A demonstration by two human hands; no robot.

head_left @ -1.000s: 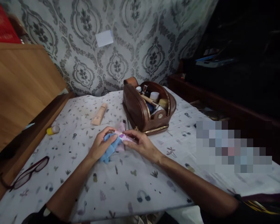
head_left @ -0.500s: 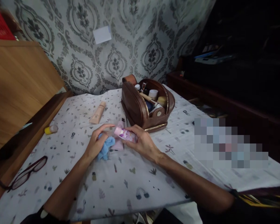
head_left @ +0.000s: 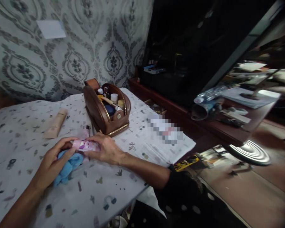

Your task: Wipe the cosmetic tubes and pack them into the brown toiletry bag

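My right hand [head_left: 106, 151] grips a small pink bottle [head_left: 85, 145] with a purple print, held lying sideways just above the table. My left hand [head_left: 52, 162] holds a crumpled blue cloth [head_left: 68, 165] pressed against the bottle's left end. Both hands are over the patterned white tablecloth [head_left: 26, 142]. An open brown leather toiletry bag [head_left: 102, 112] with several small bottles and jars inside stands just behind my hands.
A beige tube [head_left: 55, 123] lies on the cloth at the left. Newspaper [head_left: 161, 139] covers the table's right end. Beyond it is a dark wooden shelf [head_left: 204, 126] with clutter and a round metal stand base [head_left: 250, 152] on the floor.
The view has swung to the right, so the wooden cabinet and glasses have left the frame. My hands keep the pink bottle and blue cloth together; the bottle has been lifted and turned sideways.
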